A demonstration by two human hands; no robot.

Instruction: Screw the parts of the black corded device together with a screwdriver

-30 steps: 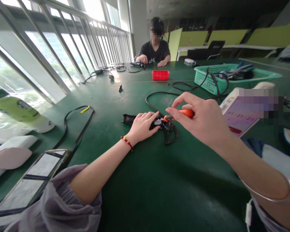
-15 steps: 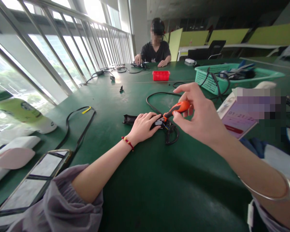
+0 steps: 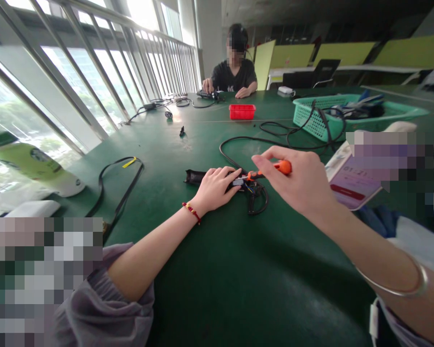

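Observation:
A long black device [image 3: 195, 177] lies on the green table, with blue and yellow wires showing at its right end. My left hand [image 3: 217, 187] rests over its middle, fingers wrapped on it and pressing it down. An orange and black screwdriver [image 3: 284, 167] is gripped in my right hand [image 3: 292, 178]; its shaft points left and its tip reaches the device beside my left fingertips. Whether the tip sits in a screw is too small to tell. A black cable [image 3: 235, 140] loops behind the device.
A red box [image 3: 242, 112] stands farther back, and a teal basket [image 3: 318, 126] with cables is back right. A phone [image 3: 350, 188] leans at right. A bottle [image 3: 39, 166] and a strap [image 3: 130, 193] are left. A person [image 3: 233, 72] sits opposite.
My right hand has lowered and closed its fingers more around the screwdriver, which has tilted from slanting upward to nearly level. My left hand stays on the device.

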